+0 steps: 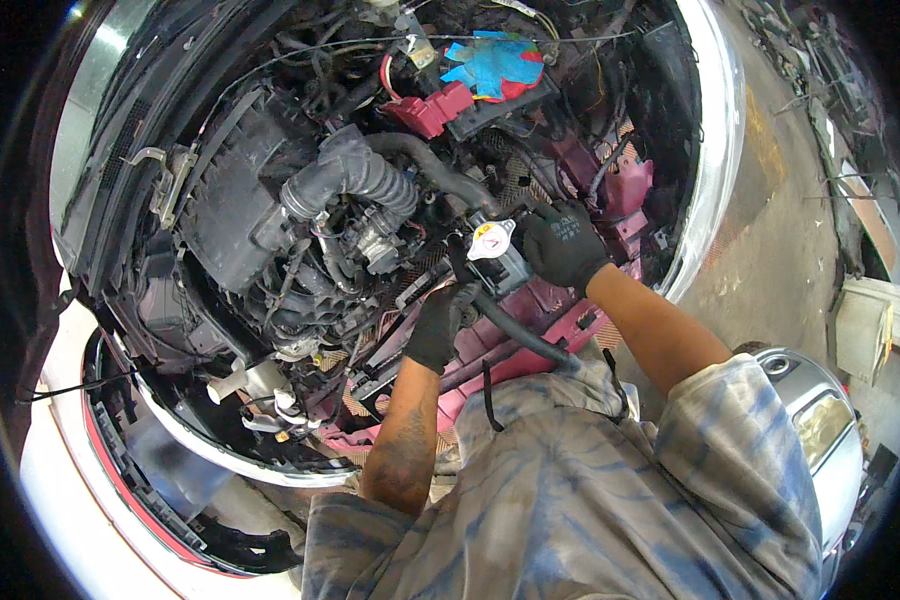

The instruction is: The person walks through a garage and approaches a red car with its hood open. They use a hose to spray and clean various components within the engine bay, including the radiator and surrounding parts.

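A radiator cap with a white-and-yellow label sits on the dark plastic tank of a radiator, at the front of an engine bay. My right hand, in a black glove, is bent just to the right of the cap; its fingertips are hidden. To the lower left of the cap is my gloved left hand, its fingers reaching up beside the tank. What either hand grips is not clear. A thick black hose runs from behind the cap back into the engine. Another black hose extends towards my shirt.
A ribbed intake duct joins the black air filter housing. Blue tape covers a part near a red plastic terminal cover. A pink-red body crossmember spans the front. A detached headlight shows at the right.
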Tool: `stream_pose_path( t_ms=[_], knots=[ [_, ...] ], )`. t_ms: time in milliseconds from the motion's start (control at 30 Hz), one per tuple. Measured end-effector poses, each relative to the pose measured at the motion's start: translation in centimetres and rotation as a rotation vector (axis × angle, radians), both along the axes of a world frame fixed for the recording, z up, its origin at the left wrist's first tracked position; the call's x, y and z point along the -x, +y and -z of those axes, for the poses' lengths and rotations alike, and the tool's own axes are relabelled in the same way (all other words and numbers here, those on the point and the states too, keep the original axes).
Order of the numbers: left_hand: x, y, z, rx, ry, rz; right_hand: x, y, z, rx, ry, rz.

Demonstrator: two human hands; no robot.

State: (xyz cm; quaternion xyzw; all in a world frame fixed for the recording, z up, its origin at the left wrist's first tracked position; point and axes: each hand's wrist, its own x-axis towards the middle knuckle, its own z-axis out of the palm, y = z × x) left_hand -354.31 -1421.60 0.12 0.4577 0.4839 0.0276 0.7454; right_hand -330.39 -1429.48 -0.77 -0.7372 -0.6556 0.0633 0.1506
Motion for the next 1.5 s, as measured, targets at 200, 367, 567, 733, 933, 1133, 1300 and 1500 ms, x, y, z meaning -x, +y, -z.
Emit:
stream_pose_path(
  t_ms=[200,367,567,733,933,1133,1300,1500],
  knots=[
    [-0.2,1.8,1.0,-0.190,0.063,0.271,0.0,0.0,0.1,-0.020,-0.047,0.007],
    [-1.6,2.6,-0.3,-0.070,0.143,0.217,-0.3,0.0,0.6,-0.046,0.052,0.024],
    [0.7,3.0,1.9,-0.228,-0.182,0.301,-0.1,0.2,-0.2,-0.060,0.041,0.021],
    [2.2,3.5,0.6,-0.885,-0.143,0.775,-0.2,0.2,0.2,-0.050,0.017,0.019],
    [2.6,1.7,1.5,-0.050,-0.380,0.052,-0.2,0.1,0.2,-0.015,0.010,0.021],
    [1.5,1.4,1.1,-0.145,-0.141,0.128,-0.1,0.3,-0.2,0.006,0.029,0.043],
    [2.6,0.3,0.8,-0.656,-0.126,0.274,-0.1,0.2,-0.4,-0.003,0.036,0.023],
    [4.1,-1.0,0.8,-0.743,-0.125,0.153,-0.1,0.2,-0.5,-0.044,0.053,0.018]
  ],
)
